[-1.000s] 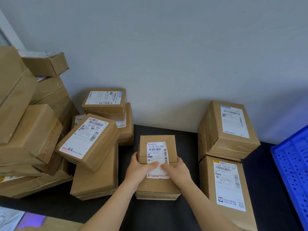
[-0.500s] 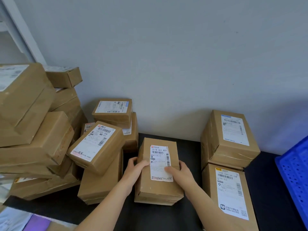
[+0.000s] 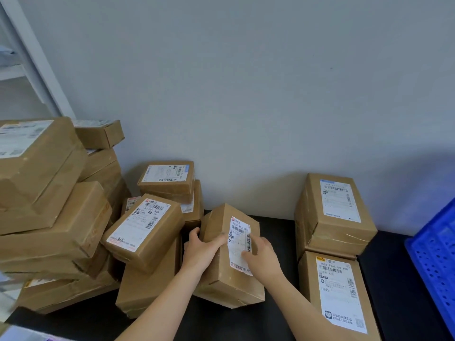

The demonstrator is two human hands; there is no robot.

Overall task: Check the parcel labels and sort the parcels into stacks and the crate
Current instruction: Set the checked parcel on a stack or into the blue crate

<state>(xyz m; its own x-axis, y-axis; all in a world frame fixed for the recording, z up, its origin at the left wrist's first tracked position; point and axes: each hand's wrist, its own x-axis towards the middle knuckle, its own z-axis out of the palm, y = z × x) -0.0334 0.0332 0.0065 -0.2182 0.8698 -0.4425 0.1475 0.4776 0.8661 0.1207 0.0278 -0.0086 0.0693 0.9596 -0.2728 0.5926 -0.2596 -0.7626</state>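
Note:
A brown cardboard parcel (image 3: 221,271) with a white label (image 3: 240,244) lies tilted on the black table in the middle of the head view. My left hand (image 3: 200,249) grips its left edge, thumb on top. My right hand (image 3: 262,257) rests on the label and holds the parcel's right side. To the right stand two labelled parcels, one at the back (image 3: 334,212) and one nearer (image 3: 337,299). The blue crate (image 3: 435,254) shows at the right edge.
A tall, untidy pile of brown parcels (image 3: 49,205) fills the left side, with a labelled parcel (image 3: 142,230) leaning toward the middle. More parcels (image 3: 167,178) sit against the grey wall behind. A white shelf frame (image 3: 32,57) stands at the far left.
The parcel between my hands has been turned clockwise and tipped up on its left side. My left hand slid from the label to the left edge. The view shifted left and up.

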